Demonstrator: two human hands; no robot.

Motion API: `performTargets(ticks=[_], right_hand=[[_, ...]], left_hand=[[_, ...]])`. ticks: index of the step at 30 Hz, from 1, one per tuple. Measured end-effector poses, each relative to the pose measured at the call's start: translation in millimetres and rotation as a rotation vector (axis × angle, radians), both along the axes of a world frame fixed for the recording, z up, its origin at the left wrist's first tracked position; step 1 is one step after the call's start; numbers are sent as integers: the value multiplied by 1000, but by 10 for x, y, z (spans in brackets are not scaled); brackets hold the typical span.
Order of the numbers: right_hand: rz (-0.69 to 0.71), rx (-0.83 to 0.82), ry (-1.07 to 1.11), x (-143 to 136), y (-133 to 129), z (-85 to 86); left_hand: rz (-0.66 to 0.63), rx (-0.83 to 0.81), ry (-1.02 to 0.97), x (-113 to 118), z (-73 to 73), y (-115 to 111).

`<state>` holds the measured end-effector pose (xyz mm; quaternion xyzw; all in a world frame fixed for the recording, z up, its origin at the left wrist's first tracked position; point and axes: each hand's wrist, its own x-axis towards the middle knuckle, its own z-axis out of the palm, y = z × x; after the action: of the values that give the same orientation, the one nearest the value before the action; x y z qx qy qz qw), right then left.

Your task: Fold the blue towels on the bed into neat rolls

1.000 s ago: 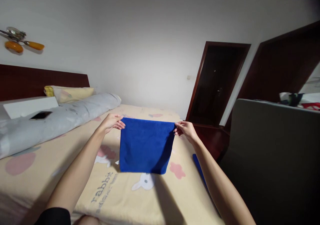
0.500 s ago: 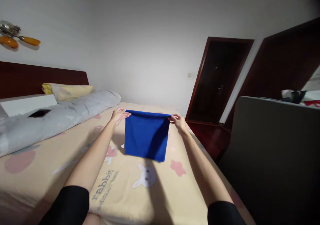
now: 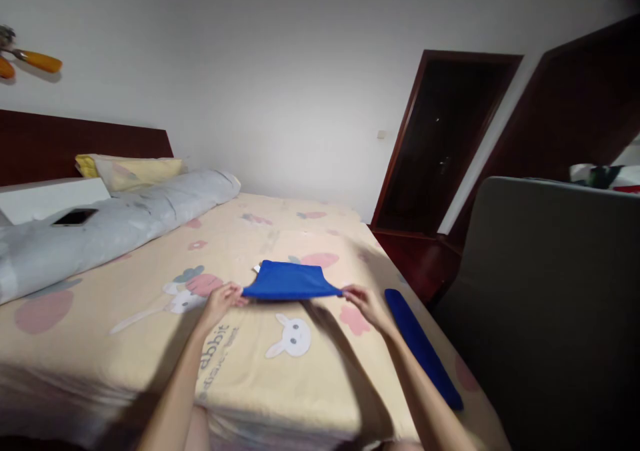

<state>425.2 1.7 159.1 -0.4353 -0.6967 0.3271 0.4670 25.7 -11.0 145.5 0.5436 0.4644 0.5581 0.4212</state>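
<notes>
Left hand [image 3: 223, 302]: reached forward and inward, thumb and fingers pinched closed on one near corner of the blue cloth [image 3: 290, 281]. Right hand [image 3: 367, 306]: mirrored reach, pinched closed on the opposite near corner. Cloth: matte, soft-looking fabric, small white label [image 3: 257, 269] at its left side; near edge drawn taut between the hands, body extending to the far side of the grip, above the cream rabbit-print bedsheet [image 3: 320, 397]. Second blue cloth [image 3: 425, 351]: long narrow strip, flat, right of the right hand.
</notes>
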Motion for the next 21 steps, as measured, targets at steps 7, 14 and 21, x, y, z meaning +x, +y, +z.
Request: performTargets(ticks=[7,14,21], right_hand=[[-29,-121,-197,13,-673,-911],[-29,-81,-312,52,-872,-1152],[-43,-54,-456,70,-1054,-1212]], left_hand=[[-22,-144,302,-15,-959,-630],[50,-91,554,-283,-1194,-714],[-11,108,728,-385,-1321,-800]])
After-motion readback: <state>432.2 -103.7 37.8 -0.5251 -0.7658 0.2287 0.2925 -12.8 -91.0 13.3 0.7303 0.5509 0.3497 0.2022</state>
